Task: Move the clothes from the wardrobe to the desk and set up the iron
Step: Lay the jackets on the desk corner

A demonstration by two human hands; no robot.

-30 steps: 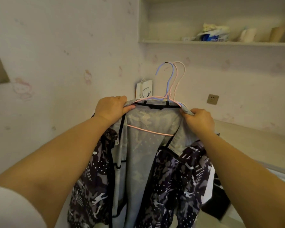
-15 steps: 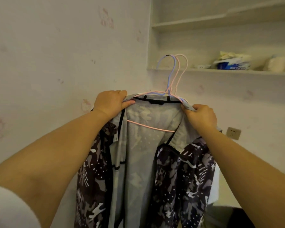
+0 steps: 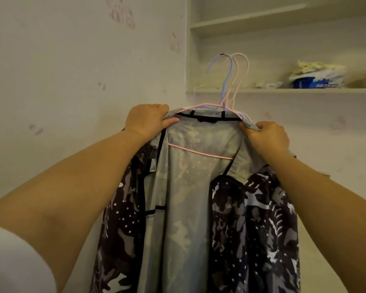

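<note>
A white sleeve [image 3: 13, 263] covers the left upper arm at the lower left corner of the view. Both bare forearms extend forward and upward from the lower corners.

The jacket [image 3: 199, 208] hangs open between the forearms, held up in the air in front of the wall [image 3: 61, 70]. Its outer panels are dark camouflage with white dots; its inner lining is pale grey mesh. A black band runs along the inside of the collar.

The left hand [image 3: 146, 120] is closed on the left shoulder of the jacket, thumb pressed against the collar edge, fingers curled over the top of the fabric. The right hand [image 3: 267, 137] is closed on the right shoulder, fingers wrapped around a fold of collar fabric. Both grips are tight, with fabric pinched in each.

The hangers [image 3: 228, 85] sit inside the jacket shoulders. One is pink and one is blue; a third thin pink hook shows beside them. The hooks rise above the collar and rest on nothing. A pink lower bar crosses the lining below the collar.

Behind the hooks, a shelf [image 3: 283, 90] is recessed into the wall at the upper right. A packet [image 3: 317, 78], white with a blue base, lies on it. A second shelf board sits above.
</note>
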